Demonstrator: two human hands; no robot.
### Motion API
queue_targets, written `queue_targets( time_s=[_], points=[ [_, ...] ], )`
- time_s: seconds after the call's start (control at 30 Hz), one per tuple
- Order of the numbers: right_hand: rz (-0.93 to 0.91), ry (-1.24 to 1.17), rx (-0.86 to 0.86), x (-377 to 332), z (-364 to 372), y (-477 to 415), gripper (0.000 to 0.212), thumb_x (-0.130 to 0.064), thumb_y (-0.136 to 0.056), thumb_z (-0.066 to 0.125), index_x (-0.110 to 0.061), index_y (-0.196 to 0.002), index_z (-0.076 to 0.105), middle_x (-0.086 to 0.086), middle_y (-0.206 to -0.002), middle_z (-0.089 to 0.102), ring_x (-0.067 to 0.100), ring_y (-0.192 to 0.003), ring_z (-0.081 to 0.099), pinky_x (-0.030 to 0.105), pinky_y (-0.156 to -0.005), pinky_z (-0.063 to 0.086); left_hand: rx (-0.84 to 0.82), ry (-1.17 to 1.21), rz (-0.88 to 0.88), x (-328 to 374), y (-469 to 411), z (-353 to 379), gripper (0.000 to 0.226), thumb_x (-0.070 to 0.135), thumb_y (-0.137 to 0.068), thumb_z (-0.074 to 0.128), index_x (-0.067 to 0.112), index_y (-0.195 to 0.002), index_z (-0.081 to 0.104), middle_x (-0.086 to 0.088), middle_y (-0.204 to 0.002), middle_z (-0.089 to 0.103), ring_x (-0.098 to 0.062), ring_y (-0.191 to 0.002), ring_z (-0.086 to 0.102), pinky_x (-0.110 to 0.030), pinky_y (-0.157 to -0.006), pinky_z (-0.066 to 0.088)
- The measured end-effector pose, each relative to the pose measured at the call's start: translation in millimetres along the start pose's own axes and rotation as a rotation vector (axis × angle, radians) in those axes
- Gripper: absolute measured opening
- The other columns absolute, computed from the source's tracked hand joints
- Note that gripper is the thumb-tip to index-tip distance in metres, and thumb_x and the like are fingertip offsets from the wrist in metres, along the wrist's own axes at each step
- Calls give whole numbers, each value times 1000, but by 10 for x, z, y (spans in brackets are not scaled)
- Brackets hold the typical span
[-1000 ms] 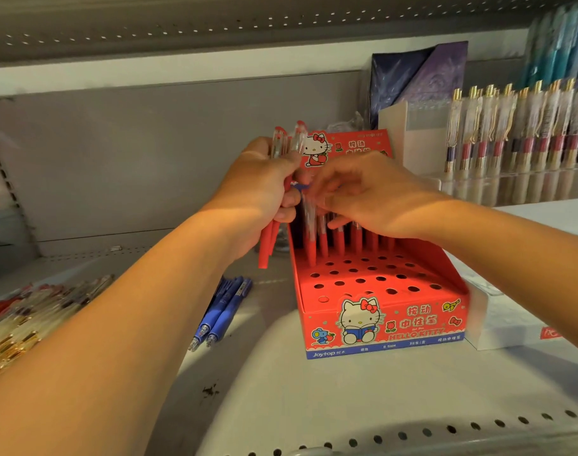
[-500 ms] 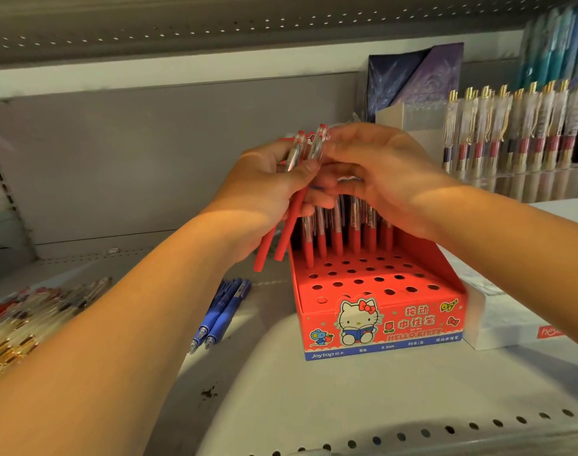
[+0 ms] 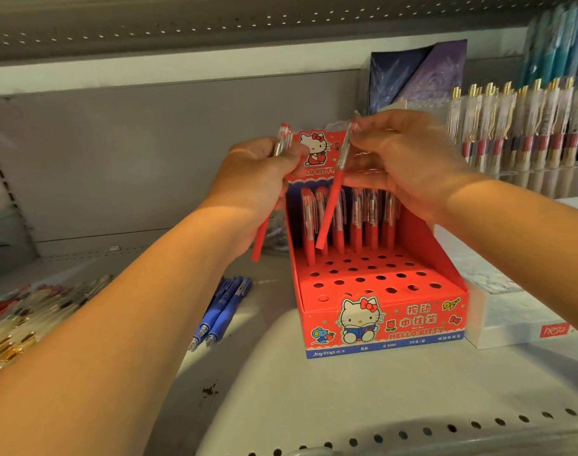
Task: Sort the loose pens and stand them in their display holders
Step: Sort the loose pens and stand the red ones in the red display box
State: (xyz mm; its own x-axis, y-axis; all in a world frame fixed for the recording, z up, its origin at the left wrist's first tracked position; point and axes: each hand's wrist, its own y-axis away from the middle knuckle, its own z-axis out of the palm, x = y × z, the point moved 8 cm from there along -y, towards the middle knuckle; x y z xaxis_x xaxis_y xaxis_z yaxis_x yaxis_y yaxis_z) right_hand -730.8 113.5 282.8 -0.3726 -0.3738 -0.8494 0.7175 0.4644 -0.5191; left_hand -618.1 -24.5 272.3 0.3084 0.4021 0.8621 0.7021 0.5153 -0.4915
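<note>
You're facing a pale store shelf (image 3: 347, 390) with a grey back panel. The red pen (image 3: 333, 200) that matters hangs in the centre of the frame, pinched near its cap end by the fingers (image 3: 371, 131) of your right hand (image 3: 409, 159). Its long axis is tilted: cap up and to the right under your fingertips, lower end down and to the left, in front of the standing pens (image 3: 356, 225) in the back row. That lower end hovers above the red display holder (image 3: 379, 324) and isn't in a hole yet. The empty holes (image 3: 360, 279) lie below and slightly right of it, so I'd judge you must bring the pen upright before lowering it.

Your left hand (image 3: 258, 179), to the left of centre, is closed around a second red pen (image 3: 260, 238), also leaning cap to the right, which sits just outside the holder's left wall. The right hand is nearer the holes.

Further out, blue pens (image 3: 222, 307) lie flat on the shelf left of the holder. A loose pile of pens (image 3: 24, 307) sits at the left edge, a white box (image 3: 511, 314) is just to the right, and a clear rack of gold-clipped pens (image 3: 527, 126) stands at the upper right.
</note>
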Motion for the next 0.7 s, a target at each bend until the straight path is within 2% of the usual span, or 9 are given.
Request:
queue_targets(
  time_s=[0.07, 0.13, 0.27, 0.4, 0.5, 0.7],
  points=[
    [-41, 85, 15, -9, -4, 1, 13, -3, -94, 61, -7, -106, 59, 7, -81, 74, 23, -69, 74, 35, -58, 60, -6, 64, -35, -17, -8, 5, 19, 16, -94, 56, 4, -98, 70, 1, -69, 59, -11, -48, 36, -21, -43, 28],
    [-85, 162, 3, -21, 12, 5, 14, -2, -92, 62, -12, -101, 58, 3, -74, 74, 22, -68, 74, 34, -55, 60, -23, 131, -69, -19, -6, 29, 21, 15, -94, 47, 8, -95, 67, -3, -67, 60, -11, -45, 35, -22, -42, 27],
    [-165, 306, -38, -28, 42, 10, 21, -1, -91, 63, -21, -93, 57, 2, -77, 73, 20, -71, 74, 36, -57, 61, -5, 119, -56, 12, 13, 35, 20, 6, -99, 37, 11, -96, 55, -5, -61, 64, -14, -45, 39, -24, -44, 30],
    [-190, 362, -55, -6, 50, 0, 23, -3, -89, 65, -25, -92, 59, 2, -76, 71, 20, -70, 74, 37, -56, 61, 0, 40, -41, 39, 51, 36, 18, 6, -100, 47, 12, -92, 62, -3, -73, 64, -15, -57, 55, -26, -52, 48],
    [-184, 392, -77, 16, 64, -7, 23, -3, -89, 65, -25, -93, 60, 4, -77, 71, 19, -70, 74, 38, -55, 61, 17, -6, -33, 36, 48, 9, 12, 13, -98, 57, 12, -97, 70, 1, -77, 66, -11, -67, 62, -27, -68, 59],
    [-200, 433, -99, -13, 78, 8, 25, -2, -88, 65, -27, -91, 60, 5, -81, 72, 18, -70, 74, 36, -52, 60, 96, -80, 27, 65, -1, -112, 13, 28, -90, 71, 23, -100, 77, 16, -84, 75, 4, -74, 68, -31, -87, 58]
  ],
)
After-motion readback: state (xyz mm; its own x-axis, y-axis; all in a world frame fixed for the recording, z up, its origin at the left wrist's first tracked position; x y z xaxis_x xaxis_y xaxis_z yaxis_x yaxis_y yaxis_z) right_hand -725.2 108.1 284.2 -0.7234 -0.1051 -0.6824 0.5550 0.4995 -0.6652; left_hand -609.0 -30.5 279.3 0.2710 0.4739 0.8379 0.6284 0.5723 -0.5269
